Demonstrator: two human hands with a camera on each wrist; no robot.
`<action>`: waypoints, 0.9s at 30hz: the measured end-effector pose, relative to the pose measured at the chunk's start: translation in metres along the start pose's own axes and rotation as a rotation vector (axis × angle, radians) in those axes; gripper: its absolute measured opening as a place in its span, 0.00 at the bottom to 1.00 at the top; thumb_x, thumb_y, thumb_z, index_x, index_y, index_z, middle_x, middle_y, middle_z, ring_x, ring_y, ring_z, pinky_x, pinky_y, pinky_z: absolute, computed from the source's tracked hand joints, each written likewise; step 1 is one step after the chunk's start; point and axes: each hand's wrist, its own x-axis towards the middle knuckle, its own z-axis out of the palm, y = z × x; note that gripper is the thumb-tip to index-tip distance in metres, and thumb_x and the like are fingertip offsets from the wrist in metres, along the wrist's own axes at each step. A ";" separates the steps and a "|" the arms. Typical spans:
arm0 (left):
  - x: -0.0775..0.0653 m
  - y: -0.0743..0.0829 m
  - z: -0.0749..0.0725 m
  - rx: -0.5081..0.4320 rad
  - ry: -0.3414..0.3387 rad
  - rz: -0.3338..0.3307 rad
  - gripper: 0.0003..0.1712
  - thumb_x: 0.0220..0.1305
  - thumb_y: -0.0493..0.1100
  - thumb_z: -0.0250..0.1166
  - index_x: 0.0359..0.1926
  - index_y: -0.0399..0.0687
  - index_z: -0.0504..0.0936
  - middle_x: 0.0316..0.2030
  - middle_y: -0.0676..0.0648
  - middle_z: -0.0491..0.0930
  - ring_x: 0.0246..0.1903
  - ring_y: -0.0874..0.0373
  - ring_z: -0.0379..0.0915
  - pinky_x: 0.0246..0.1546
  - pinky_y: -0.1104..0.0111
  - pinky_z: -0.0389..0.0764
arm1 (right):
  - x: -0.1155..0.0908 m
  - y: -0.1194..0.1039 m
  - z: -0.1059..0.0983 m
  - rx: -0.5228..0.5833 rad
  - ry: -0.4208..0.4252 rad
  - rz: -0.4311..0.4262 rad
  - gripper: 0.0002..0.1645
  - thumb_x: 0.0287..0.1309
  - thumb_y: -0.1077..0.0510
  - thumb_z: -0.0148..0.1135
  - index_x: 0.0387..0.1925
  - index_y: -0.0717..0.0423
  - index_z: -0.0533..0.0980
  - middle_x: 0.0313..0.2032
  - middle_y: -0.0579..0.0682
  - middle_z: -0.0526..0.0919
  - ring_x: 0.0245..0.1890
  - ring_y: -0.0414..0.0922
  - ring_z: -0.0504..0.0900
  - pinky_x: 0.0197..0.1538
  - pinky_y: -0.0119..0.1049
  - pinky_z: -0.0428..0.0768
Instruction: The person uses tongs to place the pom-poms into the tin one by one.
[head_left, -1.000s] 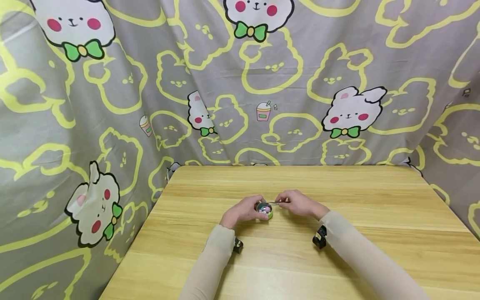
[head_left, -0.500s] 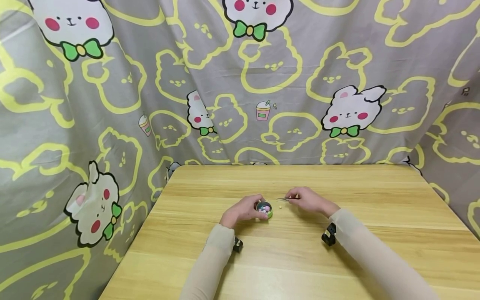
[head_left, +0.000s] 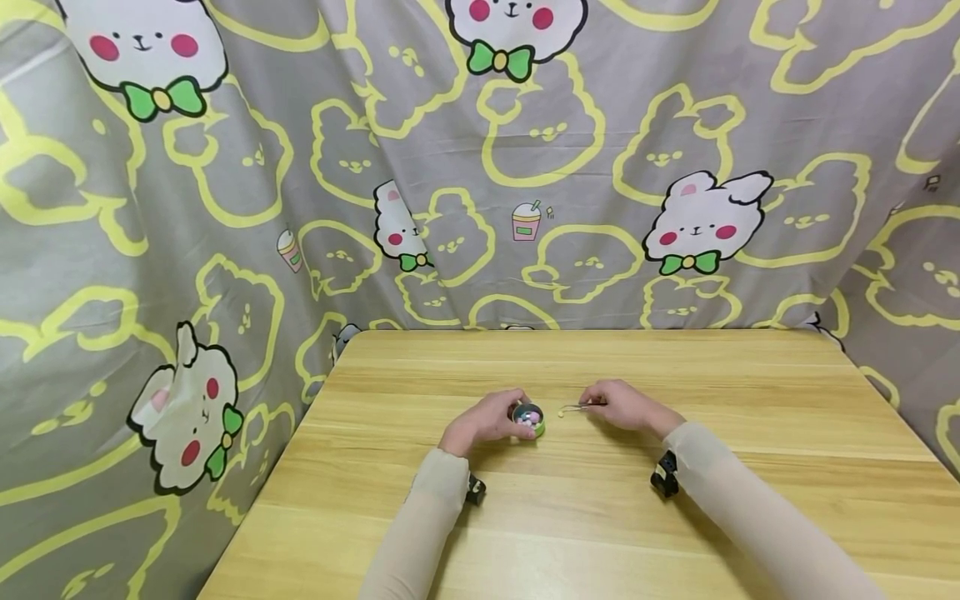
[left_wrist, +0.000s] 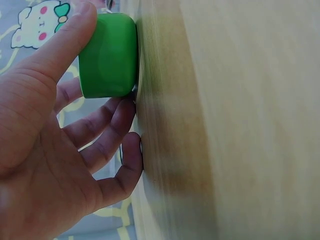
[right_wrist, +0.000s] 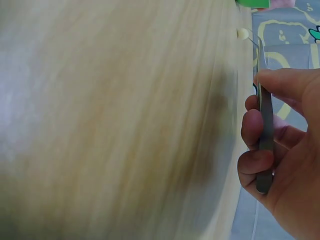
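My left hand (head_left: pixel 495 416) holds a small round green container (left_wrist: pixel 110 56) on the table, thumb on its near side and fingers around the far side. Several pink and white pieces (head_left: pixel 531 419) show inside it from the head view. In my right hand (head_left: pixel 621 405) is a pair of metal tweezers (right_wrist: pixel 265 120), pinched between thumb and fingers, with the curved tips pointing left. Right at those tips lies a small pale yellow ball (right_wrist: pixel 243 34) on the table, a short way right of the container.
The wooden table (head_left: pixel 600 533) runs back to a grey patterned curtain (head_left: pixel 450 142), which also hangs along the left and right sides. A small black device (head_left: pixel 664 475) is strapped at the right wrist, another (head_left: pixel 476 489) at the left.
My right hand has drawn back to the right with the tweezers, baring the yellow ball, then come down so the tips meet it. The left hand and container stay put.
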 end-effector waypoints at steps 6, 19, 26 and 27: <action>0.000 0.000 0.000 0.007 0.003 0.001 0.23 0.52 0.55 0.72 0.44 0.51 0.74 0.38 0.53 0.76 0.36 0.61 0.70 0.38 0.69 0.72 | 0.001 0.003 0.001 -0.017 -0.008 -0.017 0.07 0.58 0.62 0.62 0.39 0.55 0.81 0.32 0.42 0.80 0.32 0.39 0.73 0.37 0.38 0.72; 0.001 -0.002 0.001 -0.002 0.004 0.010 0.24 0.52 0.54 0.72 0.44 0.51 0.75 0.38 0.53 0.76 0.36 0.62 0.70 0.38 0.69 0.72 | 0.004 0.007 0.004 -0.059 -0.023 -0.036 0.06 0.59 0.60 0.62 0.38 0.53 0.81 0.33 0.41 0.78 0.33 0.39 0.74 0.38 0.39 0.72; 0.002 -0.003 0.001 -0.015 0.002 0.004 0.23 0.51 0.55 0.72 0.44 0.51 0.75 0.38 0.53 0.76 0.36 0.62 0.70 0.38 0.69 0.72 | 0.004 0.007 0.005 -0.056 -0.027 -0.031 0.06 0.60 0.60 0.61 0.39 0.52 0.81 0.34 0.41 0.78 0.35 0.40 0.75 0.40 0.41 0.72; 0.002 -0.003 0.001 -0.016 0.002 0.003 0.23 0.51 0.55 0.72 0.44 0.52 0.75 0.38 0.54 0.76 0.36 0.62 0.70 0.38 0.69 0.72 | 0.004 0.007 0.005 -0.054 -0.025 -0.036 0.06 0.60 0.60 0.61 0.39 0.52 0.81 0.34 0.42 0.79 0.35 0.40 0.75 0.40 0.41 0.72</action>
